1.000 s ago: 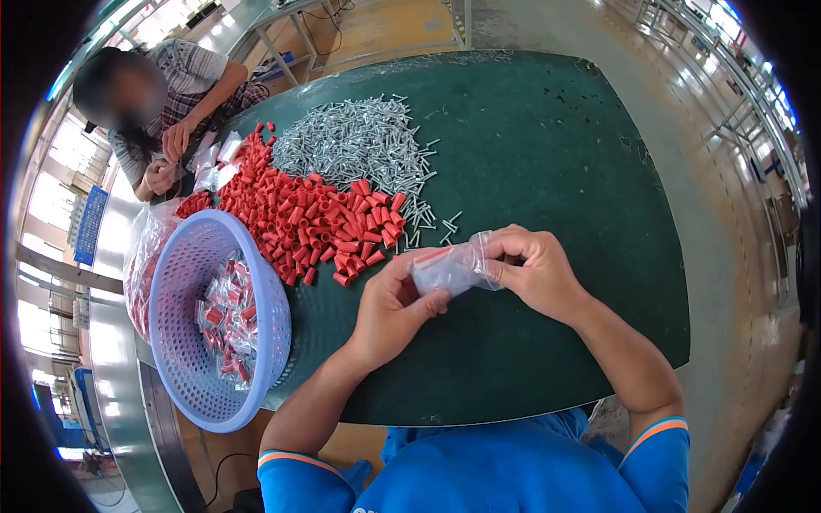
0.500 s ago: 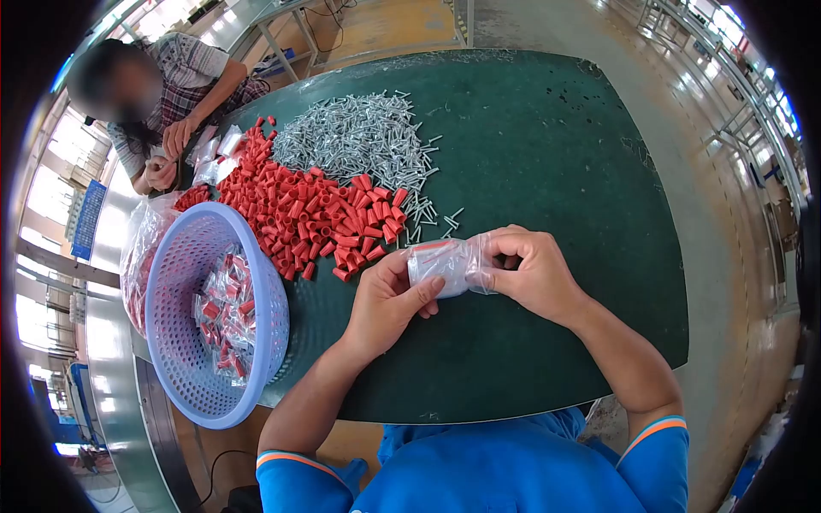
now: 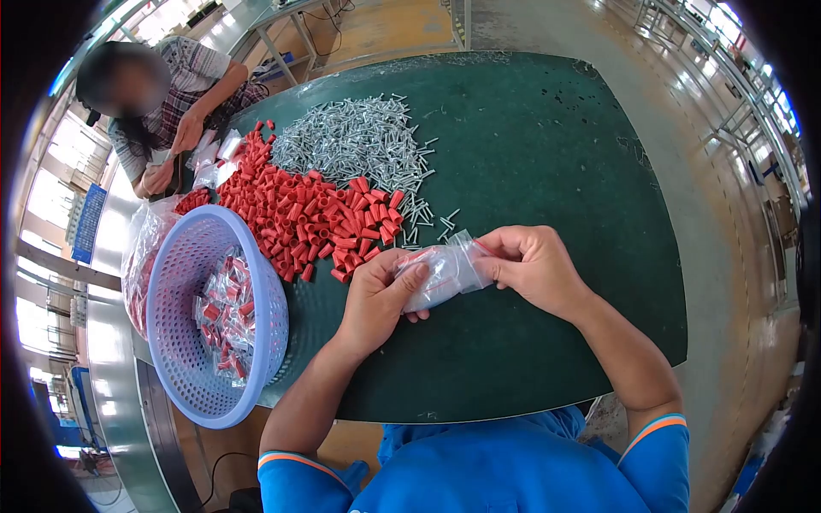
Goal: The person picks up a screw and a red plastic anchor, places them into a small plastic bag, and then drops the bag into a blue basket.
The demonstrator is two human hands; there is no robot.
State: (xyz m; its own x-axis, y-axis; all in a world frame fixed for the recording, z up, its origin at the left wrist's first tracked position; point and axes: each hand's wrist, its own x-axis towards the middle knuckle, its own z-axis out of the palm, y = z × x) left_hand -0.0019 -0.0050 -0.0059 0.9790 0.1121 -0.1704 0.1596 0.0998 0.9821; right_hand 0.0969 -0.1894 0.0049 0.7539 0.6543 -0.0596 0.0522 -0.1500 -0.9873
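Note:
Over the near part of the green table (image 3: 539, 154), my left hand (image 3: 373, 295) grips clear plastic zip bags (image 3: 438, 278), with its thumb lying across the front. My right hand (image 3: 537, 267) pinches the right-hand end of the clear plastic between thumb and fingers. A thin red line shows along the bags' upper edge. Just beyond my left hand lies a heap of hollow, tapered red plastic caps (image 3: 295, 214). Behind them spreads a pile of silvery screws (image 3: 351, 141), a few of them strayed toward my hands.
A lilac perforated basket (image 3: 275, 321) stands at the left, holding small filled bags (image 3: 229, 321) with red caps inside. A large clear bag (image 3: 137, 274) leans beside it. Across the far left corner, a person (image 3: 192, 77) works with both hands near more small plastic bags (image 3: 205, 162).
The bags have tilted and shifted slightly left and down, their right end now flatter and spread. My right hand's fingers have closed nearer the plastic edge. The other person's hands moved a little.

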